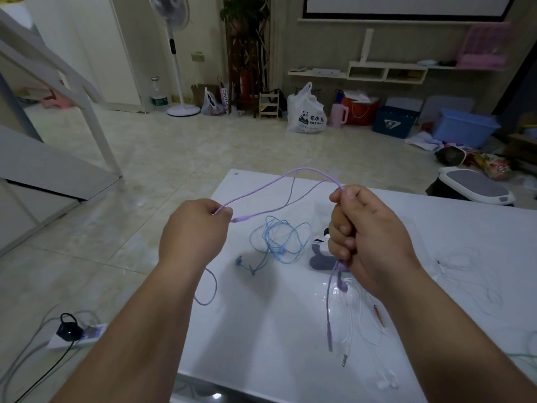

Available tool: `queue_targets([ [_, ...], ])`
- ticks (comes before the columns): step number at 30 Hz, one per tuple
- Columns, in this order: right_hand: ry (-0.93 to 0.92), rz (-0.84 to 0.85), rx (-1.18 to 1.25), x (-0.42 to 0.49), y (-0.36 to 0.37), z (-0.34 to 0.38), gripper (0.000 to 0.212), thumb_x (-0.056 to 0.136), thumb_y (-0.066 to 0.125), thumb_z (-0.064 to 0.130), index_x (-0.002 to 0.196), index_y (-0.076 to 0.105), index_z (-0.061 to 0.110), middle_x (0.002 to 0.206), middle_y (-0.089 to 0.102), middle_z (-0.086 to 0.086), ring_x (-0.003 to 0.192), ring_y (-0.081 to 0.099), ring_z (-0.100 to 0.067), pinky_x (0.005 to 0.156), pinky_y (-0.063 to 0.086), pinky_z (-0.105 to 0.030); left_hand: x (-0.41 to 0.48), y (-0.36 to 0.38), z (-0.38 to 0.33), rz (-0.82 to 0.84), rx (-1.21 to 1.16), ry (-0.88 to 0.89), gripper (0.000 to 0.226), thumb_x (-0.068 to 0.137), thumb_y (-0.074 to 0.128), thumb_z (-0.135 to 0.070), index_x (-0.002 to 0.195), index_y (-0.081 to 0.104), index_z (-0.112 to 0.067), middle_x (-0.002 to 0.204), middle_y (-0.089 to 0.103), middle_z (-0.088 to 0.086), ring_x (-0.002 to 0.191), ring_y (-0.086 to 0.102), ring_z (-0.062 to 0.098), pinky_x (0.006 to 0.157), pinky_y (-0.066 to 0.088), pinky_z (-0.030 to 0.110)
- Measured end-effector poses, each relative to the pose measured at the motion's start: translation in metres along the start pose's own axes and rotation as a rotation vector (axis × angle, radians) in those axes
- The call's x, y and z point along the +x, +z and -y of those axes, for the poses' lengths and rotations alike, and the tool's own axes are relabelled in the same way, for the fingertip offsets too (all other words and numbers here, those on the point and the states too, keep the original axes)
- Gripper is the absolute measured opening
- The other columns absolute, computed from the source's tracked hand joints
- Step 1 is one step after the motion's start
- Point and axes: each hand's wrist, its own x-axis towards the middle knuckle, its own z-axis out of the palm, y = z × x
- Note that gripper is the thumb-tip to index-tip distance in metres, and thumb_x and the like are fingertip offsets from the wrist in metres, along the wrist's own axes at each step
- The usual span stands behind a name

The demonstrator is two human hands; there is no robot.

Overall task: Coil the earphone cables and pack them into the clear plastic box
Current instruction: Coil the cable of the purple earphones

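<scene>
Cable (302, 169), purple, in arc from left hand (194, 229) pinch to right hand (370, 237) fist

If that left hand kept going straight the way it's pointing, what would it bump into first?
Probably nothing solid: the left hand, pinching the purple cable, points beyond the white table toward open floor. Depth is hard to judge.

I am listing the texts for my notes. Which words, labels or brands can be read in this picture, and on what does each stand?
"Cotti Co", written vertically on the paper bag near the plant stand; the rest is hidden.
"宅小", beside a panda logo on the white plastic bag; the following character and the smaller line below are too blurred.
The water bottle label is too small to read.
</scene>
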Motion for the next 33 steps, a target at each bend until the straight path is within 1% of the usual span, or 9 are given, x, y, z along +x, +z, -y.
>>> queue_targets([
  [4,0.043,0.003,-0.062,0.0,0.001,-0.004,0.023,0.103,0.043,0.022,0.09,0.06,0.012,0.056,0.031,0.001,0.043,0.021,-0.011,0.04,0.022,-0.022,-0.002,0.002,0.001,0.071,-0.002,-0.047,0.034,0.083,0.056,-0.033,0.076,0.064,0.0,0.07,0.06,0.023,0.057,0.044,0.021,0.06,0.036,0.033],
  [7,0.08,0.0,-0.067,0.0,0.003,-0.005,0.023,0.103,0.044,0.02,0.09,0.06,0.009,0.055,0.03,0.001,0.045,0.019,-0.011,0.04,0.016,-0.022,-0.008,0.001,-0.007,0.074,-0.07,0.019,0.026,0.084,0.062,-0.028,0.063,0.059,-0.013,0.052,0.052,-0.005,0.052,0.044,0.017,0.055,0.034,0.025],
  [11,0.094,0.02,-0.114,-0.002,0.005,-0.007,0.024,0.103,0.044,0.019,0.089,0.061,0.009,0.055,0.03,0.001,0.047,0.018,-0.012,0.046,0.012,-0.027,-0.015,0.006,-0.02,0.117,-0.318,0.12,0.01,0.084,0.068,-0.02,0.074,0.07,-0.021,0.062,0.063,-0.011,0.05,0.049,0.001,0.05,0.038,0.013],
  [16,0.085,0.061,-0.191,-0.005,0.01,-0.009,0.026,0.103,0.044,0.018,0.086,0.062,0.009,0.055,0.03,0.001,0.048,0.019,-0.012,0.046,0.013,-0.026,-0.024,0.015,-0.027,0.328,-0.588,0.119,0.012,0.089,0.065,-0.008,0.08,0.06,-0.014,0.094,0.071,0.008,0.088,0.071,0.025,0.073,0.058,0.037],
  [19,0.049,0.099,-0.371,-0.007,0.008,-0.011,0.028,0.102,0.045,0.022,0.083,0.065,0.014,0.053,0.033,0.004,0.046,0.023,-0.011,0.043,0.02,-0.023,-0.024,0.018,-0.028,0.349,-0.566,0.132,0.022,0.087,0.067,-0.009,0.095,0.056,-0.026,0.105,0.068,-0.002,0.084,0.071,0.02,0.057,0.051,0.029],
  [22,-0.008,0.143,-0.538,-0.008,0.008,-0.011,0.028,0.1,0.048,0.026,0.081,0.067,0.02,0.051,0.037,0.01,0.043,0.029,-0.008,0.043,0.028,-0.022,-0.022,0.017,-0.026,0.398,-0.416,0.207,0.04,0.084,0.07,-0.012,0.111,0.06,-0.04,0.108,0.068,-0.013,0.069,0.06,0.008,0.057,0.045,0.023],
  [25,-0.02,0.165,-0.6,-0.01,0.011,-0.008,0.028,0.099,0.048,0.026,0.078,0.067,0.024,0.053,0.036,0.008,0.041,0.03,-0.006,0.038,0.035,-0.021,-0.024,0.017,-0.025,0.488,-0.3,0.275,0.03,0.085,0.069,-0.011,0.105,0.07,-0.034,0.094,0.07,-0.019,0.055,0.045,0.003,0.058,0.038,0.009],
  [28,-0.032,0.181,-0.598,-0.01,0.011,-0.007,0.031,0.099,0.048,0.025,0.076,0.068,0.026,0.053,0.037,0.01,0.043,0.03,-0.009,0.042,0.036,-0.023,-0.027,0.016,-0.026,0.522,-0.252,0.259,0.012,0.087,0.068,-0.018,0.088,0.073,-0.029,0.053,0.049,-0.015,0.055,0.035,0.015,0.048,0.029,0.016],
  [33,-0.039,0.143,-0.595,-0.007,0.007,-0.009,0.032,0.099,0.048,0.027,0.075,0.069,0.032,0.05,0.038,0.012,0.046,0.031,-0.009,0.046,0.029,-0.024,-0.031,0.009,-0.035,0.552,-0.432,0.177,0.011,0.087,0.062,-0.002,0.084,0.067,-0.011,0.074,0.068,-0.008,0.049,0.048,-0.003,0.049,0.035,0.008],
])
